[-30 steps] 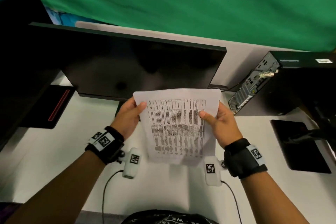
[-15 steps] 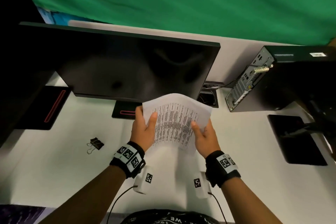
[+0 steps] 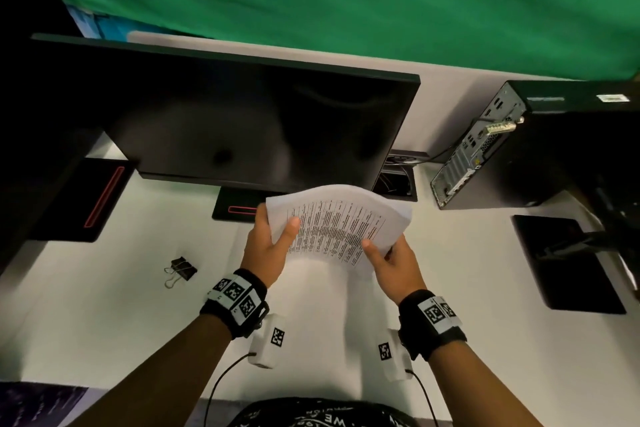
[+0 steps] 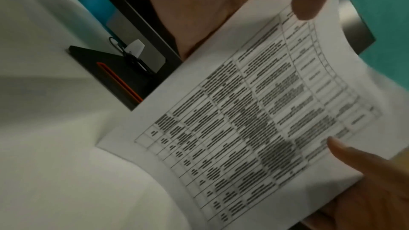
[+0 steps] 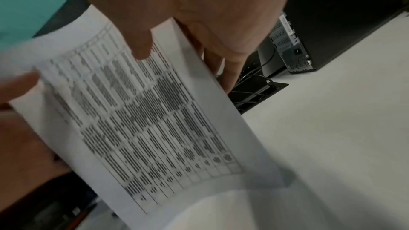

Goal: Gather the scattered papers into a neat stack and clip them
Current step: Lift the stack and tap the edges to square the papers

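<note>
Both hands have drawn together and lowered — left hand and right hand each pinch the papers, squared; binder clip waits untouched on the desk.

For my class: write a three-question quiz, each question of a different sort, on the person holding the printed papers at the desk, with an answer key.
1. True or false: the binder clip is already clamped on the papers.
2. Which hands hold the papers? A) left hand only B) right hand only C) both
3. Fill in: the clip lies on the white desk, on the person's ____ side.

Key: 1 false, it lies on the desk apart from the papers; 2 C, each thumb presses on the printed face; 3 left.
</note>
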{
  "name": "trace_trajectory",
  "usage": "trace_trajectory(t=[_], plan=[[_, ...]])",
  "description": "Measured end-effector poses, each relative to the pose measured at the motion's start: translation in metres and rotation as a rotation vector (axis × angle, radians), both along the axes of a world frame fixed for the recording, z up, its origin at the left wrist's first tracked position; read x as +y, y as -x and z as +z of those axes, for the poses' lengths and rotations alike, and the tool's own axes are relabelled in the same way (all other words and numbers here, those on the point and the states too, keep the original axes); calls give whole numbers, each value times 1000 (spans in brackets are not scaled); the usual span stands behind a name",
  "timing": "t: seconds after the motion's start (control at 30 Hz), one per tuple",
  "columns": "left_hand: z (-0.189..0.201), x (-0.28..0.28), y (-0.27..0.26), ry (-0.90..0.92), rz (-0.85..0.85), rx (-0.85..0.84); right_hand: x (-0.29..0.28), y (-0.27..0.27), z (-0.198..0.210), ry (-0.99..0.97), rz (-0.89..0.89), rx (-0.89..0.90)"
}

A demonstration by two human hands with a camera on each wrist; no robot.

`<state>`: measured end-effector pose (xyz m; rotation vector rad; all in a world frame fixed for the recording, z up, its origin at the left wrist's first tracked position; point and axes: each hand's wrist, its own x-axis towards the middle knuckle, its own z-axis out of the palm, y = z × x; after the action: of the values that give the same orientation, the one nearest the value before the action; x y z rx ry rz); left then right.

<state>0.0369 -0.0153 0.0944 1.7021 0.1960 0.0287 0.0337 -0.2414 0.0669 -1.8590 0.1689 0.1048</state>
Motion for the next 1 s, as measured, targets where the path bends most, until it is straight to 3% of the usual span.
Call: trace_trajectory(t=[0.2,0.37,0.67,0.8,0.9,1.0], plan=[[18,-1,-6,217,41,-118,10,-2,34,-189,-145,-187],[25,-9,-12,378,149,-34,24,-4,48,-314,-257,-195],[30,-10,-23,334,192,4,31,-18,59,-278,-392,-133],[27,-8,-25,289,143,23,29,-21,59,-283,-343,-142],[17,5,-22,301,53,14,16,-15,53,-345,-193,-155],[2,19,-21,163,-24,73,3,-12,40,-249,-57,-71]])
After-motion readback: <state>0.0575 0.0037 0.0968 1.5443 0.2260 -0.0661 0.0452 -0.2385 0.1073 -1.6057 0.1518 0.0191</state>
